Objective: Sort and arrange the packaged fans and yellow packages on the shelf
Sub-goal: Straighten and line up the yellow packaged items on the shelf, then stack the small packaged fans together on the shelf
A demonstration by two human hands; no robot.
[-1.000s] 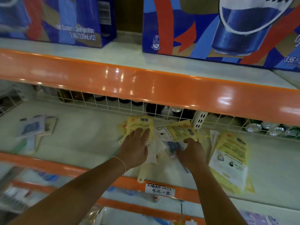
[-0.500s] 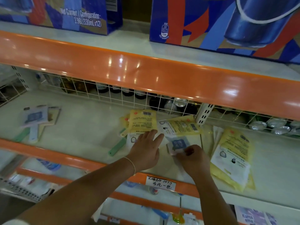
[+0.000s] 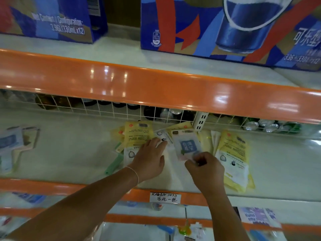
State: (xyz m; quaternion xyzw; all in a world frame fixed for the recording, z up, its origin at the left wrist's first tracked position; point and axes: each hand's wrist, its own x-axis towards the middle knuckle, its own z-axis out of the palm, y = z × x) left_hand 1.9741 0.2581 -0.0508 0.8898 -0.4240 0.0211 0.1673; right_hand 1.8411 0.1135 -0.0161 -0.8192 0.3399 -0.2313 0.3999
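On the middle shelf [image 3: 73,153] lies a loose heap of yellow packages [image 3: 138,134] near the wire back. My left hand [image 3: 150,158] rests flat on that heap, fingers straight. My right hand [image 3: 205,168] pinches the lower end of a packaged fan [image 3: 187,145] with a blue label and holds it raised over the heap. A green fan handle [image 3: 113,165] pokes out left of my left hand. A tidier stack of yellow packages [image 3: 234,159] lies to the right. More packaged fans [image 3: 15,145] lie at the shelf's far left.
Big blue drink cartons [image 3: 225,25] stand on the upper shelf behind an orange rail [image 3: 156,87]. A white wire grid [image 3: 111,110] backs the middle shelf, with bottles and cans behind it. A handwritten price tag [image 3: 165,197] hangs on the front rail. Lower shelves hold more goods.
My right hand has pulled the blue-labelled packaged fan out of the heap and lifted it. My left hand stayed pressing on the yellow packages. The camera tilted a little.
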